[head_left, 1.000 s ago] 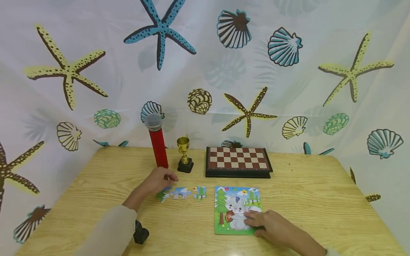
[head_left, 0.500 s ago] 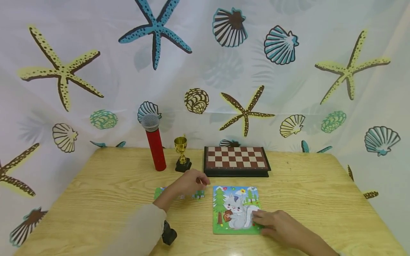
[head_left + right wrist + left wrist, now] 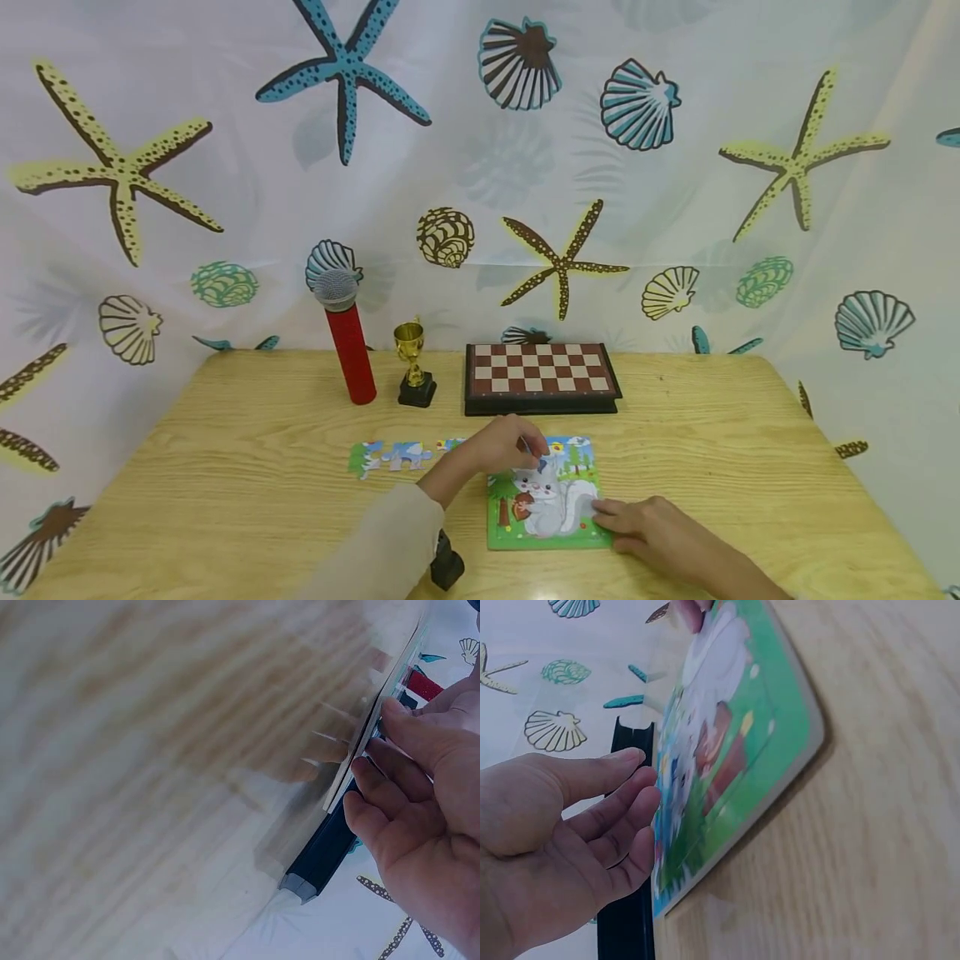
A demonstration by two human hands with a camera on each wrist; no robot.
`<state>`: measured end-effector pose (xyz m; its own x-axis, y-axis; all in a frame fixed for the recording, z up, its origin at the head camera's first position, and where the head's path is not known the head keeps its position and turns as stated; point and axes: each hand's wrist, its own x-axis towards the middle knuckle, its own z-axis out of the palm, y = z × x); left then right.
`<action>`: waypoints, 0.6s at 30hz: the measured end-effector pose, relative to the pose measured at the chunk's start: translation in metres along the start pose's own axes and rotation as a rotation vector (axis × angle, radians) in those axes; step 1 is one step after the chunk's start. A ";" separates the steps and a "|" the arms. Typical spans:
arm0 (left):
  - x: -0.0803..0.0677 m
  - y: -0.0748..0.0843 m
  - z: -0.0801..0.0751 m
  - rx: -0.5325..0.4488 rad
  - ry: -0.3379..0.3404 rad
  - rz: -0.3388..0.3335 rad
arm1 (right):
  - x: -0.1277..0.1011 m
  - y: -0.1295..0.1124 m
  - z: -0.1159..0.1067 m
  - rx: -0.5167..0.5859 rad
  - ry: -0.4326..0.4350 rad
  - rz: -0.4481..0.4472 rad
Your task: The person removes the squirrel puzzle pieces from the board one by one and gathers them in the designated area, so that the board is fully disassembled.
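Where the desk (image 3: 712,433) lies bare around it, we see a puzzle board (image 3: 551,533) flat near the front edge: a green frame around a picture of a grey-white squirrel with a brown nut, trees and blue sky. Our left hand (image 3: 501,446) hovers over its upper left corner, its grip pinching a small blue puzzle piece (image 3: 542,463). Our right hand (image 3: 645,525) rests on the lower right corner, fingers relaxed and holding nothing. Loose pieces (image 3: 390,456) lie just left of the board.

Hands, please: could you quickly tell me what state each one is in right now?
Left hand: pinches a puzzle piece over the puzzle board.
Right hand: open, fingers resting on the board's right edge.
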<state>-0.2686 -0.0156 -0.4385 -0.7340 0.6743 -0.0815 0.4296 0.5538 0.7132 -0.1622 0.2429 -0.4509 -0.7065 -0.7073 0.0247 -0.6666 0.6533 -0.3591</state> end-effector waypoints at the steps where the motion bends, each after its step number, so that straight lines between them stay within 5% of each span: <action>1: 0.001 0.001 0.003 0.005 -0.002 0.000 | 0.000 0.000 0.000 -0.005 0.005 -0.006; 18: 0.010 0.014 0.026 0.041 -0.008 -0.035 | 0.006 -0.004 -0.001 -0.051 0.048 -0.084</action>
<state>-0.2560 0.0117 -0.4475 -0.7445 0.6582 -0.1115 0.4255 0.5965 0.6805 -0.1645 0.2363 -0.4485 -0.6578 -0.7468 0.0981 -0.7340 0.6063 -0.3062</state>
